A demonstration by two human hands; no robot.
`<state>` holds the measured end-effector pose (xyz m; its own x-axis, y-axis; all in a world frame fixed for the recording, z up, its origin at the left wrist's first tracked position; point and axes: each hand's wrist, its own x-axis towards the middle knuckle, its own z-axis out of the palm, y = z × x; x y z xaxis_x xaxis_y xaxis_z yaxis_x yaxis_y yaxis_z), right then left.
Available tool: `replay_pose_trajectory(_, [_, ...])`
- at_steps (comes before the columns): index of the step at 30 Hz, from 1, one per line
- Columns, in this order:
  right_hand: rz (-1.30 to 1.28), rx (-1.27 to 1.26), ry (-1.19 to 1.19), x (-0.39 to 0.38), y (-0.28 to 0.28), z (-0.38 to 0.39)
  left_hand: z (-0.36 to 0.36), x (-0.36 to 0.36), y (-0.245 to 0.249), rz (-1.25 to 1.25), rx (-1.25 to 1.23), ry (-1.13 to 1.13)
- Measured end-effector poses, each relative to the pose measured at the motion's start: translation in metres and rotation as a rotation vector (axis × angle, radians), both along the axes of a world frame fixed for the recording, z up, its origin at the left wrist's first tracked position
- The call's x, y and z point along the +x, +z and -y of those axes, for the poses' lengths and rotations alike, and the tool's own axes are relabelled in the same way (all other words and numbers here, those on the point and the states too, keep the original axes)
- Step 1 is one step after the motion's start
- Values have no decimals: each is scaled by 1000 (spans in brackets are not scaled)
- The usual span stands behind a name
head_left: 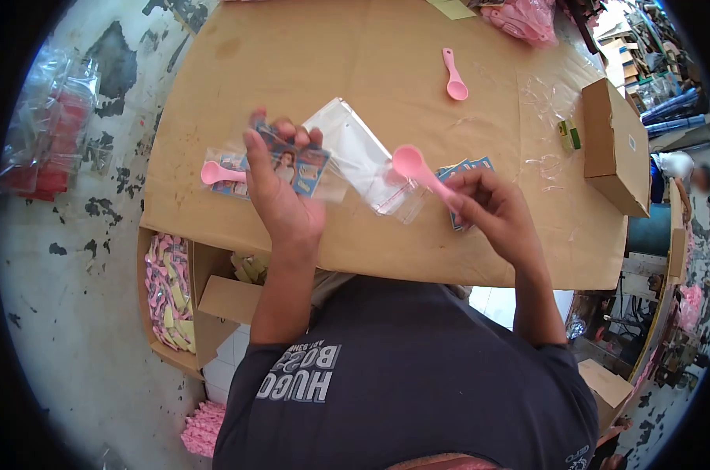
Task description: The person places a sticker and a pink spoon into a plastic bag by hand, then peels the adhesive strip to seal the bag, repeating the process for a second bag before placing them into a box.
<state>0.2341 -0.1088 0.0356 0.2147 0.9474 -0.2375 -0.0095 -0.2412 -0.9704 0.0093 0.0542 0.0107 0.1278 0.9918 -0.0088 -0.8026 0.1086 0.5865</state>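
Note:
My left hand (286, 200), fingers curled, holds a clear plastic bag with a blue printed card (306, 174) in it. Pinched in my right hand (496, 205) is a pink measuring spoon (409, 162), its bowl pointing left and slightly blurred. Under and beside the right hand lies a small pile of blue cards (475, 164). A stack of clear bags (347, 141) rests on the table between both hands. Partly hidden behind my left wrist, another pink spoon (214, 172) lies on a bagged card.
A third pink spoon (454, 78) lies farther back on the brown-covered table (355, 59). At the right stand a cardboard box (615, 149) and a small green-yellow box (569, 135). A pink bag (523, 22) sits at the back. Below left, an open carton (169, 294) holds packed pieces.

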Motion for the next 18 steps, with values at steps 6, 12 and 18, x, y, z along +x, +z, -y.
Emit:
replay_pose_trajectory(6, [-174,16,45,-21,-4,20,6,32,10,-40,102,-28])
replay_pose_trajectory(12, [-262,214,46,-39,-14,13,32,54,8,-19,66,-264])
replay_pose_trajectory(18, [-317,295,-144,-49,-20,6,51,65,12,188,-148,-490])
